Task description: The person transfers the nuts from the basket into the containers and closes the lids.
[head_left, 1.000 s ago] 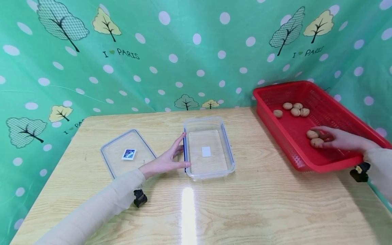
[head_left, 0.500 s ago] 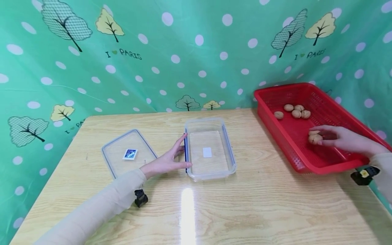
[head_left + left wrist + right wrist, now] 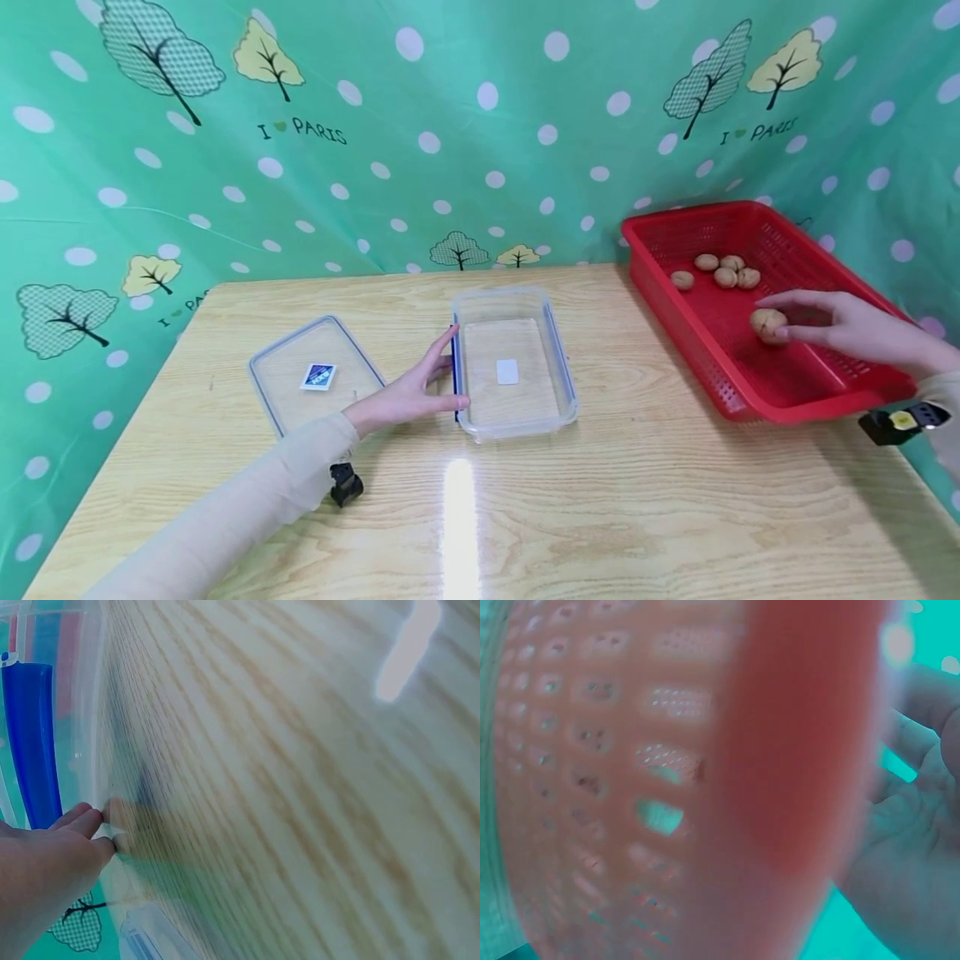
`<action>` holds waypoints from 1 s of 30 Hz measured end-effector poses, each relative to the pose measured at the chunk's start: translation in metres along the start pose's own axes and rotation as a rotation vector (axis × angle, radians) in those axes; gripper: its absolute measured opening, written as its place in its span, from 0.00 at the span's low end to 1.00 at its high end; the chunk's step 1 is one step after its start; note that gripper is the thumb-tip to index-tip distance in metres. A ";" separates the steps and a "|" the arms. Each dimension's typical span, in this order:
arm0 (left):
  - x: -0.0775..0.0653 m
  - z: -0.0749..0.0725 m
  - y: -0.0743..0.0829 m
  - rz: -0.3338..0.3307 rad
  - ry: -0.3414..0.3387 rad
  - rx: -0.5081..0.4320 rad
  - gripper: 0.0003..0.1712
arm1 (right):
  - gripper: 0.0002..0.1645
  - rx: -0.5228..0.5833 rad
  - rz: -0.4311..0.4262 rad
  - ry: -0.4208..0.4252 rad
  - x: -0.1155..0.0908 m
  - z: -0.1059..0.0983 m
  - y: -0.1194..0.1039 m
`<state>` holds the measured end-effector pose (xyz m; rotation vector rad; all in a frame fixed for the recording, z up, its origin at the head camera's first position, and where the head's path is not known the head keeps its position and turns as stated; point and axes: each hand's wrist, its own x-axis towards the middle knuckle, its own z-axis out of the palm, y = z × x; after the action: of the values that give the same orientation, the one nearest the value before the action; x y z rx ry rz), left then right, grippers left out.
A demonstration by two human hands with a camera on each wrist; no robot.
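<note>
A clear plastic food container [image 3: 551, 392] with blue latches stands open-topped on the table. My left hand [image 3: 408, 398] touches its left side, fingers spread and thumb at the near left corner. In the left wrist view, the fingertips of that hand [image 3: 56, 851] are low against the wall, below a blue latch [image 3: 34, 742]. Inside the red plastic basket [image 3: 738, 392], my right hand [image 3: 847, 329] pinches a walnut [image 3: 767, 322] between thumb and fingers. Several more walnuts [image 3: 725, 277] lie toward the basket's far end. In the right wrist view, the basket wall partly hides my right hand [image 3: 915, 817].
The container's clear lid [image 3: 292, 362], with a blue-and-white label, lies on the wooden table [image 3: 600, 517] at left, partly behind the left forearm. A green patterned cloth [image 3: 375, 125] hangs behind the table. The basket's raised rim runs below the right wrist.
The two near walnuts were visible side by side; now the pinched one covers most of that spot. My right hand has shifted slightly up and right. The left hand stays at the container.
</note>
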<state>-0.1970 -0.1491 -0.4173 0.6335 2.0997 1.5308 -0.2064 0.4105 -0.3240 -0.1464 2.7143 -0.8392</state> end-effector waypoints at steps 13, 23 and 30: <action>0.000 0.000 -0.003 -0.003 -0.005 -0.002 0.60 | 0.39 0.079 -0.026 -0.012 0.001 -0.005 -0.023; -0.002 0.000 0.000 -0.002 -0.006 -0.007 0.60 | 0.34 0.069 -0.094 0.057 0.003 -0.009 -0.043; -0.001 0.000 -0.001 0.001 -0.005 0.001 0.60 | 0.33 -0.039 -0.234 0.144 0.008 -0.008 -0.056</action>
<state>-0.1959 -0.1498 -0.4179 0.6377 2.0968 1.5270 -0.2161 0.3675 -0.2878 -0.4350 2.8891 -0.8907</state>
